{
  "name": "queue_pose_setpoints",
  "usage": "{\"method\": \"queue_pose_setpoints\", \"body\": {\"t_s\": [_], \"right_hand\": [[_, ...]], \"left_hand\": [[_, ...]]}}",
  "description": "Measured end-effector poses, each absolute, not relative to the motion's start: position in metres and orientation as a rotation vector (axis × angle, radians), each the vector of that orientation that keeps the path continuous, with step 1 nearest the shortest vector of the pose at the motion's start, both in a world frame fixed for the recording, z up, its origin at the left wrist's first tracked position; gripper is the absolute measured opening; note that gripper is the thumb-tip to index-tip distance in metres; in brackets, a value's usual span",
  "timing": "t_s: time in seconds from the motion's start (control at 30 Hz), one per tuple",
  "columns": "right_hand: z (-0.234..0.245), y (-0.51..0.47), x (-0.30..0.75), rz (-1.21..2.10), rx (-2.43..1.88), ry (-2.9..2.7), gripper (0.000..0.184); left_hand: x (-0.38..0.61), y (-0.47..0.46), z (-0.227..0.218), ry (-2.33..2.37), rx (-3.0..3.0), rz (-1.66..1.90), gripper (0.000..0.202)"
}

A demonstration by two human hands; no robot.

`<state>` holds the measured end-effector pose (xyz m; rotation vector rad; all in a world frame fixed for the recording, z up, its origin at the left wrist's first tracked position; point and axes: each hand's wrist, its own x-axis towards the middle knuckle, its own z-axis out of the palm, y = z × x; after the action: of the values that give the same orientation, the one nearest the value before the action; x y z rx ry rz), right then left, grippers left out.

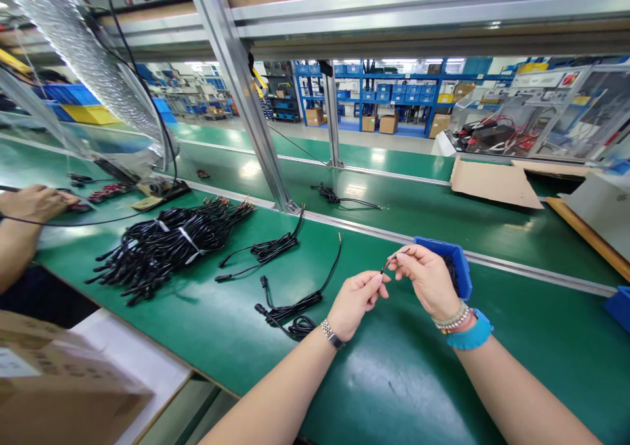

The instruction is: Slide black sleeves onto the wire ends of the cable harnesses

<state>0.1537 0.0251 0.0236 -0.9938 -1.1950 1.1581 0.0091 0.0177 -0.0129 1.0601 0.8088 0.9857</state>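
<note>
A thin red and black wire [387, 263] runs between my two hands above the green table. My left hand [355, 300] pinches its lower end between thumb and fingers. My right hand [426, 275] has its fingertips closed on the upper end, where a short dark tip sticks out. Behind my right hand stands a small blue bin [465, 277] with small black pieces inside, partly hidden by the hand. Left of my left hand lies a coiled black cable [295, 309] with connectors. Farther back is a second coiled black cable [275, 248].
A large tied bundle of black cables [170, 245] lies on the left. Beyond it a co-worker's hand [37, 203] works near small dark red parts [105, 194]. A metal post [246, 97] rises from the table's back rail. Flat cardboard [495, 182] lies back right.
</note>
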Motion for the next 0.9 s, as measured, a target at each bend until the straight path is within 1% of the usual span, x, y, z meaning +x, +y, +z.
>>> {"method": "queue_pose_setpoints", "body": {"t_s": [0.17,0.37,0.6,0.9], "right_hand": [[0.0244,0.0231,0.1516,1.146,-1.099,-1.287,0.019],[0.0238,0.0224,0.1489,1.213,-1.167,-1.374,0.017],[0.0283,0.0244,0.1569,1.179,-1.074,-1.238,0.019],[0.0294,0.0242,0.1568,1.178,-1.069,-1.25,0.018]], "left_hand": [[0.0093,0.0176,-0.0126,0.824,1.052,0.996,0.031],[0.0081,0.0174,-0.0123,0.898,1.074,1.05,0.028],[0.0066,0.0164,-0.0076,1.012,1.173,1.085,0.024],[0.0069,0.0156,-0.0053,1.037,1.206,1.09,0.024]]}}
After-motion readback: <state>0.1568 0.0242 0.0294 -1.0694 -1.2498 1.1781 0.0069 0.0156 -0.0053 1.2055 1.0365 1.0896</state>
